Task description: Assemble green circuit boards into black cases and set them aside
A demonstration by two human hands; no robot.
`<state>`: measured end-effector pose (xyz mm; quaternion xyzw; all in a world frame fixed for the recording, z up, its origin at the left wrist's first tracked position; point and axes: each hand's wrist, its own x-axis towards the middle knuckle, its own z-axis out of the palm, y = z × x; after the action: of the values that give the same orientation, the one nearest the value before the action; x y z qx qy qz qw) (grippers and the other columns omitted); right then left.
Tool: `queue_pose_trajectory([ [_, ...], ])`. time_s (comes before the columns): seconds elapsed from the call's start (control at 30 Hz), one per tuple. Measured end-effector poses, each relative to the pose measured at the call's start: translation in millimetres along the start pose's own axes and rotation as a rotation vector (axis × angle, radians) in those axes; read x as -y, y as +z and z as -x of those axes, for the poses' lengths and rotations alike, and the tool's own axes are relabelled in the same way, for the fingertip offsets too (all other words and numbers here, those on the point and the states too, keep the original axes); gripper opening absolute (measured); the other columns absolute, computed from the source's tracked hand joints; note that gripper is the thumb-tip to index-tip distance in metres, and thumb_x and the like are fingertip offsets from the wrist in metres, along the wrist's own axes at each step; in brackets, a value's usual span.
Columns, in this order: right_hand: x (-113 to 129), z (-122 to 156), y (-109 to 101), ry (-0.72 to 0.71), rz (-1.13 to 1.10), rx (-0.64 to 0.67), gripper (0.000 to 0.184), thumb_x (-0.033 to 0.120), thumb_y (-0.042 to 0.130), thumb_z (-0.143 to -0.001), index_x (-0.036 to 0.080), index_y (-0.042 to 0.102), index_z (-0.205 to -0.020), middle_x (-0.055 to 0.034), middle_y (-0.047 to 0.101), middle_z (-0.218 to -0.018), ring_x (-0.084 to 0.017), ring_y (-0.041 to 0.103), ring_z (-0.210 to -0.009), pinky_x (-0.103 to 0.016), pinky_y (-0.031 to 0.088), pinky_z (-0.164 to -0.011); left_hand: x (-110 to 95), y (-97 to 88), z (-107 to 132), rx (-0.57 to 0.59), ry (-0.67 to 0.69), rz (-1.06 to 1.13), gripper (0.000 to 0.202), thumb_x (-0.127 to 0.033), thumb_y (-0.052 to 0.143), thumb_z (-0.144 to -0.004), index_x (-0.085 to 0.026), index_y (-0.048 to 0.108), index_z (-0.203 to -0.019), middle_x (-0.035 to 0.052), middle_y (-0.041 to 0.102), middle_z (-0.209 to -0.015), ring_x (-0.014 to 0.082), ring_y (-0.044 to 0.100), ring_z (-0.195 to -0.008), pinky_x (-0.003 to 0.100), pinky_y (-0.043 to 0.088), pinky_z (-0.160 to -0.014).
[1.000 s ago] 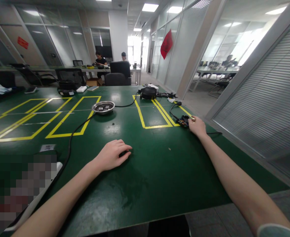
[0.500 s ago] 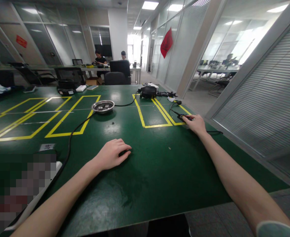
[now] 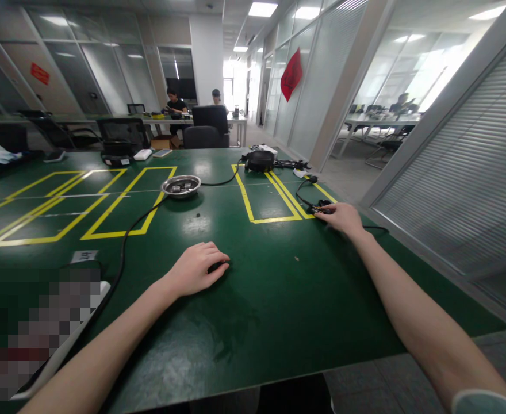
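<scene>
My left hand [image 3: 198, 268] rests on the green table [image 3: 270, 287] in front of me, fingers curled over a small dark object that I cannot make out. My right hand [image 3: 338, 218] reaches far to the right, its fingers closed on a small black cabled device [image 3: 319, 207] lying at the corner of a yellow taped rectangle [image 3: 270, 198]. The device's black cable [image 3: 301, 192] loops away behind it.
A metal dish [image 3: 180, 186] holding small parts sits mid-table, with a black cable [image 3: 123, 241] running past it toward me. A black bag [image 3: 259, 161] lies at the far edge. Office chairs [image 3: 205, 129] and two seated people [image 3: 192, 103] are beyond. The table's right edge is beside my right arm.
My right hand has slid over the black device and closed on it, drawing it slightly nearer. My left hand has stayed put.
</scene>
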<state>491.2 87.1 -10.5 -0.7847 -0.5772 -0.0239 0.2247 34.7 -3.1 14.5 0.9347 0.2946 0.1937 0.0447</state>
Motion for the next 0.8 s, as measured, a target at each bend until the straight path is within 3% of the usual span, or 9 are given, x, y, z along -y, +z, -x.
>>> queue_pose_trajectory([
  [0.17, -4, 1, 2, 0.029, -0.22, -0.14, 0.049, 0.053, 0.073, -0.077, 0.014, 0.082, -0.106, -0.0114, 0.077, -0.085, -0.028, 0.068, -0.078, -0.035, 0.051, -0.068, 0, 0.1, -1, -0.002, 0.012, -0.011, 0.021, -0.026, 0.056, -0.1, -0.018, 0.074, -0.101, 0.0055, 0.077, -0.092, 0.0198, 0.07, -0.086, 0.031, 0.052, -0.077],
  [0.3, -5, 1, 2, 0.065, -0.161, -0.264, 0.046, 0.05, 0.065, -0.085, 0.012, 0.082, -0.104, -0.016, 0.075, -0.093, -0.03, 0.069, -0.085, -0.037, 0.052, -0.074, 0, 0.5, -1, -0.001, 0.021, -0.028, 0.02, -0.026, 0.056, -0.1, -0.018, 0.075, -0.1, 0.005, 0.077, -0.09, 0.0192, 0.069, -0.084, 0.03, 0.051, -0.076],
  [0.43, -1, 4, 7, 0.13, -0.017, -0.163, 0.04, 0.044, 0.064, -0.088, 0.015, 0.08, -0.109, -0.0189, 0.073, -0.113, -0.033, 0.07, -0.097, -0.039, 0.054, -0.08, 1, 0.5, 0, -0.005, 0.016, -0.027, 0.021, -0.027, 0.055, -0.1, -0.019, 0.074, -0.099, 0.0046, 0.077, -0.09, 0.0187, 0.069, -0.084, 0.03, 0.051, -0.075],
  [0.6, 14, 9, 8, 0.085, 0.001, -0.028, 0.044, 0.049, 0.069, -0.084, 0.018, 0.077, -0.114, -0.0151, 0.077, -0.11, -0.034, 0.071, -0.103, -0.039, 0.055, -0.08, 0, 1.2, 0, -0.001, 0.011, -0.02, 0.022, -0.028, 0.054, -0.101, -0.019, 0.074, -0.1, 0.0048, 0.077, -0.091, 0.0186, 0.069, -0.084, 0.03, 0.051, -0.076],
  [0.73, 53, 29, 12, -0.098, -0.058, 0.113, 0.044, 0.043, 0.067, -0.088, 0.015, 0.075, -0.121, -0.0161, 0.077, -0.113, -0.033, 0.072, -0.104, -0.039, 0.056, -0.082, 1, 2.2, 0, -0.001, 0.001, -0.019, 0.021, -0.028, 0.054, -0.101, -0.018, 0.073, -0.106, 0.0057, 0.077, -0.096, 0.02, 0.07, -0.089, 0.032, 0.052, -0.079],
  [0.8, 80, 50, 16, -0.199, -0.1, 0.151, 0.043, 0.042, 0.07, -0.087, 0.019, 0.074, -0.123, -0.0121, 0.077, -0.118, -0.03, 0.072, -0.107, -0.036, 0.056, -0.085, 2, 2.0, 0, -0.025, -0.001, -0.014, 0.023, -0.029, 0.054, -0.101, -0.018, 0.071, -0.112, 0.0072, 0.077, -0.105, 0.0218, 0.07, -0.097, 0.034, 0.053, -0.084],
])
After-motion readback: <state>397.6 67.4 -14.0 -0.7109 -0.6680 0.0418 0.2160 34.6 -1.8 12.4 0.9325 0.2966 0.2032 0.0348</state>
